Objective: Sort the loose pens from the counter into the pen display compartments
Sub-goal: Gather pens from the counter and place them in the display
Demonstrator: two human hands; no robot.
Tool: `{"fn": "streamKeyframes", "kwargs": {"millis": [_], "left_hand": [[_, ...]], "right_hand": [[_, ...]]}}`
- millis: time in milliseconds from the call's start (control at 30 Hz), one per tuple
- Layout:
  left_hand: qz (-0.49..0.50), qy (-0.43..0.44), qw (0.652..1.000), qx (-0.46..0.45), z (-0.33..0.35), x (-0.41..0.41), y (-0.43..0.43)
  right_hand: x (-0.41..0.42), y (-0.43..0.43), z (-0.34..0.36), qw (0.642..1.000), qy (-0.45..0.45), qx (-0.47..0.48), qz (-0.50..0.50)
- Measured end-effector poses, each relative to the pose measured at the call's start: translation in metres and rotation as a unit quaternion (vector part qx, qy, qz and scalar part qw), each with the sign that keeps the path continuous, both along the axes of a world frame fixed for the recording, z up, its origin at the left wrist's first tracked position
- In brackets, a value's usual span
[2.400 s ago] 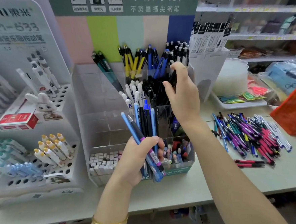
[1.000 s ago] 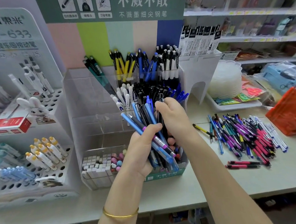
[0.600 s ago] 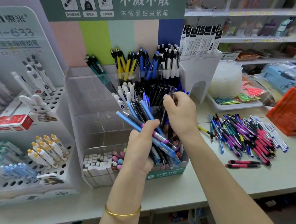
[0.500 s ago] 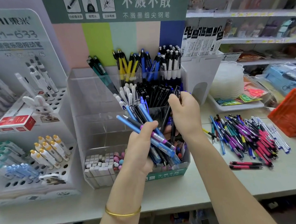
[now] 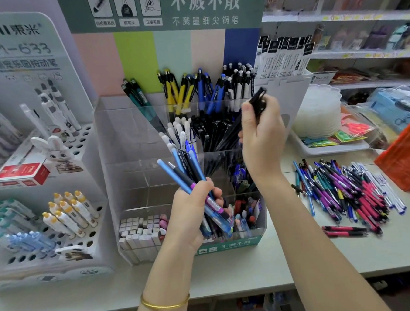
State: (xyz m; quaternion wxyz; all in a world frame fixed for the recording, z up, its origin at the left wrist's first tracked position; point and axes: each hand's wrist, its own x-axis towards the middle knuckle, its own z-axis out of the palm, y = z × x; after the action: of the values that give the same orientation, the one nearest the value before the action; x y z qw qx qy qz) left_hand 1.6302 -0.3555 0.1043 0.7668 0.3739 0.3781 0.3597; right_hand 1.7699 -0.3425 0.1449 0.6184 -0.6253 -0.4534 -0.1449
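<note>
While the left hand (image 5: 191,214) stood before the clear pen display (image 5: 130,146), its fingers were curled tight round a bundle of pens (image 5: 184,167), blue and dark, fanning up and leftward; the right hand (image 5: 262,139) hung above the black-pen compartment (image 5: 212,130), thumb and fingers pinching a black pen (image 5: 258,100), perhaps more than one, its lower end slanting down toward that compartment; the loose pens (image 5: 347,189) lay heaped on the counter (image 5: 231,270) to the right, two pink pens (image 5: 345,230) just apart from the heap.
</note>
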Motion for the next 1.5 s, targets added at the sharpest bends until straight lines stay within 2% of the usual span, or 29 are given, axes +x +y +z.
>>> {"fn": "streamKeyframes", "kwargs": {"millis": [133,300,433,500,600,800,900,967,1033,1067,1133,1200,1267,1433,1500], "left_hand": [[-0.032,-0.021,0.999,0.02,0.003,-0.001,-0.001],[-0.075,-0.062,0.994,0.041,0.0,-0.005,0.001],[-0.09,-0.111,0.989,0.044,-0.003,-0.006,0.002],[-0.083,-0.115,0.989,0.049,-0.003,-0.006,0.003],[-0.079,-0.109,0.99,0.052,-0.004,-0.007,0.004],[-0.078,-0.068,0.992,0.074,-0.006,-0.007,0.006],[-0.062,-0.042,0.994,0.085,-0.007,-0.006,0.006],[-0.053,-0.024,0.994,0.09,-0.008,-0.005,0.006],[-0.048,0.005,0.994,0.099,-0.009,-0.004,0.007],[-0.044,0.023,0.993,0.107,-0.009,-0.004,0.007],[-0.032,0.047,0.991,0.124,-0.009,-0.002,0.008],[-0.027,0.06,0.99,0.128,-0.008,0.0,0.01],[-0.037,0.068,0.989,0.124,-0.007,0.002,0.01],[-0.074,0.046,0.993,0.085,-0.005,0.002,0.008],[-0.073,0.02,0.995,0.058,-0.004,0.001,0.007]], "right_hand": [[0.001,0.01,-0.013,0.997,-0.051,-0.059,0.028],[0.011,0.022,-0.006,0.977,-0.047,-0.206,0.026],[0.005,0.024,0.008,0.947,-0.106,-0.3,-0.043],[-0.003,0.022,0.004,0.941,-0.123,-0.306,-0.075],[-0.015,0.021,-0.014,0.949,-0.157,-0.261,-0.086],[-0.016,0.021,-0.029,0.935,-0.256,-0.215,-0.115],[-0.018,0.011,-0.022,0.943,-0.19,-0.262,-0.077],[-0.019,-0.001,-0.015,0.973,-0.117,-0.197,-0.038],[-0.021,-0.014,-0.004,0.989,-0.048,-0.128,0.061],[-0.023,-0.019,0.001,0.981,-0.013,-0.139,0.137],[-0.028,-0.023,0.007,0.942,-0.013,-0.242,0.231],[-0.03,-0.023,0.006,0.917,-0.062,-0.318,0.232],[-0.029,-0.021,0.005,0.913,-0.075,-0.338,0.216],[-0.018,-0.017,0.01,0.893,-0.048,-0.388,0.223],[-0.014,-0.017,0.013,0.882,0.015,-0.389,0.264]]}}
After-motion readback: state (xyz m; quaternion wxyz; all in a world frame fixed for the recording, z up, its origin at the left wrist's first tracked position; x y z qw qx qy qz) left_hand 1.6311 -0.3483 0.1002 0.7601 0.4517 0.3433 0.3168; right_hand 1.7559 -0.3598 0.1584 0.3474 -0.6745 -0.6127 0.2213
